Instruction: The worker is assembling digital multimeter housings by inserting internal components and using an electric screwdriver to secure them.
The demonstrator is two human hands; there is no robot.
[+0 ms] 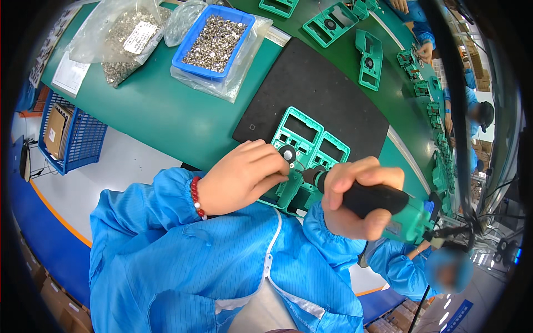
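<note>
My right hand (355, 197) is wrapped around a green and black electric screwdriver (380, 201). Its tip points left, down toward the green plastic housings (300, 123), two of which lie side by side in front of me. A round black speaker-like part (287, 153) sits in the left housing. Beside that part, my left hand (241, 175) is closed, thumb and fingers pinched together over the housing's near left edge. Whatever is between those fingertips is hidden. The screwdriver's contact point is too small to make out.
A black mat (316, 83) lies beneath the housings. Farther back stand a blue tray (179, 60) of small metal parts and a clear bag (125, 41) of similar pieces. More green housings (369, 61) line the far right, near co-workers. A blue basket (83, 141) is at left.
</note>
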